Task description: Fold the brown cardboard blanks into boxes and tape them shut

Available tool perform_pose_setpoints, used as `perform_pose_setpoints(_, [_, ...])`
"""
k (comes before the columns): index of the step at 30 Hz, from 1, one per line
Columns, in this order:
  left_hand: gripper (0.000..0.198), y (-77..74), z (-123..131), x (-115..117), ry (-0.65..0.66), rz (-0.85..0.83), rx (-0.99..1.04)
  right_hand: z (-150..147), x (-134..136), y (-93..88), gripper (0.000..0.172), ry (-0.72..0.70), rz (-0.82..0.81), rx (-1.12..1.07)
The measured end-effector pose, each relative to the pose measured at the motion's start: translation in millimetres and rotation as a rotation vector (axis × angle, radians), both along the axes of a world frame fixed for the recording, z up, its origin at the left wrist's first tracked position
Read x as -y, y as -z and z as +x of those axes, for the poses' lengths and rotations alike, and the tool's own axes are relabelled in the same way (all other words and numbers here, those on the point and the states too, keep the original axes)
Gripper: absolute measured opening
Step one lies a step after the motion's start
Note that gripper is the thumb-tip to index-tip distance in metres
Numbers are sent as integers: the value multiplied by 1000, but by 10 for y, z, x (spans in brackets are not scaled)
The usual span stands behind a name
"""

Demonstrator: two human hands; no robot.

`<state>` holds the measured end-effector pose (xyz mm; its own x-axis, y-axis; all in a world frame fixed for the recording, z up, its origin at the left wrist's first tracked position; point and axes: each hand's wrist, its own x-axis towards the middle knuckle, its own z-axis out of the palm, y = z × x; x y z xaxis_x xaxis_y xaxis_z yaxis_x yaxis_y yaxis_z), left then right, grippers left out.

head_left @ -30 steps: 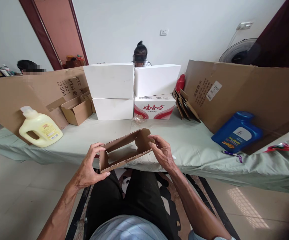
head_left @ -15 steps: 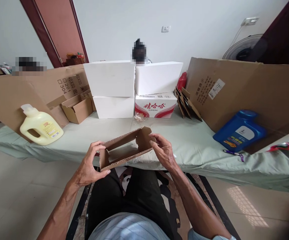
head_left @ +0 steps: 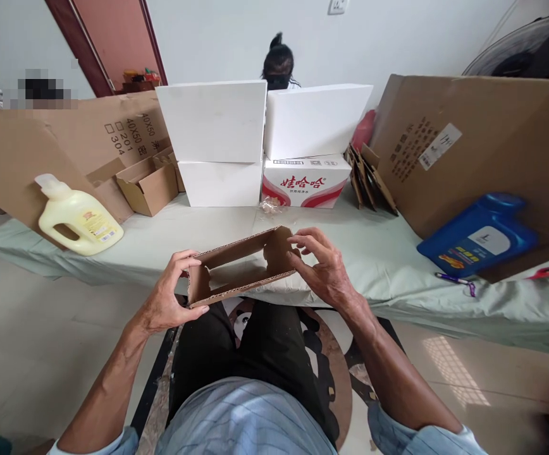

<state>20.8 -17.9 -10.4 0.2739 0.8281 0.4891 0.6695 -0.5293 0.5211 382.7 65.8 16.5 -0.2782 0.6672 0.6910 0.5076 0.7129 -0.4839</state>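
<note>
A narrow brown cardboard box point(head_left: 241, 292) is tilted above the table's front edge. It is open on its upper side, and pale cloth shows through its underside. My left hand point(head_left: 167, 294) is closed around its left end, thumb low at the near corner and fingers on the far rim. At the opposite end, my right hand point(head_left: 322, 265) has its thumb and index finger at the edge of the end panel, with the other fingers curled and raised. The fingertips' exact contact there is partly hidden.
Behind stand stacked white boxes point(head_left: 210, 123), a red-and-white carton point(head_left: 307, 183), small brown boxes point(head_left: 148, 189) and folded cardboard point(head_left: 369, 183). A yellow jug point(head_left: 82, 218), blue bottle point(head_left: 478, 237) and pen point(head_left: 452, 279) lie by large cardboard panels point(head_left: 493, 145). Someone sits beyond.
My view has tilted down and shifted slightly. The fingers of my right hand have lifted and spread a little at the box's right end. My left hand keeps its hold.
</note>
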Motion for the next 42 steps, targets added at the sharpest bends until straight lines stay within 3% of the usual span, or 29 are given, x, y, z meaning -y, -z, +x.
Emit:
perform_pose_setpoints(6, [75,-26,34,67,34,29,-22,-37,215,-184,14,-87,232,120])
perform_pose_setpoints(13, [71,-97,157,166,61,138,-57,-83,448,-269,14,-258,75,407])
perform_pose_setpoints(16, [74,-100,146,175,27,162,-44,-5,429,-241,16,-245,67,246])
perform_pose_setpoints(19, [74,-108,82,132,-55,164,38,114,294,-176,27,-142,54,0])
perform_pose_setpoints(21, [75,-117,22,71,-129,106,123,188,155,-100,39,-114,-13,-104])
perform_pose_setpoints(24, [77,-133,-56,-63,-226,-39,275,235,-42,54,68,-205,-180,-105])
perform_pose_setpoints(26, [80,-145,-89,-173,-238,-135,397,219,-124,159,86,-300,-283,-41])
perform_pose_setpoints(30, [76,-155,-137,-426,-184,-259,721,175,-179,303,105,-399,-393,76])
perform_pose_setpoints(33, [73,-121,-218,-620,-186,-371,920,204,-191,379,117,-377,-362,157])
perform_pose_setpoints(38, [68,6,-379,-868,-146,-558,1030,268,-162,537,132,-290,-211,376])
perform_pose_setpoints(42, [59,135,-378,-974,-144,-716,1015,229,-89,585,118,-220,-17,421])
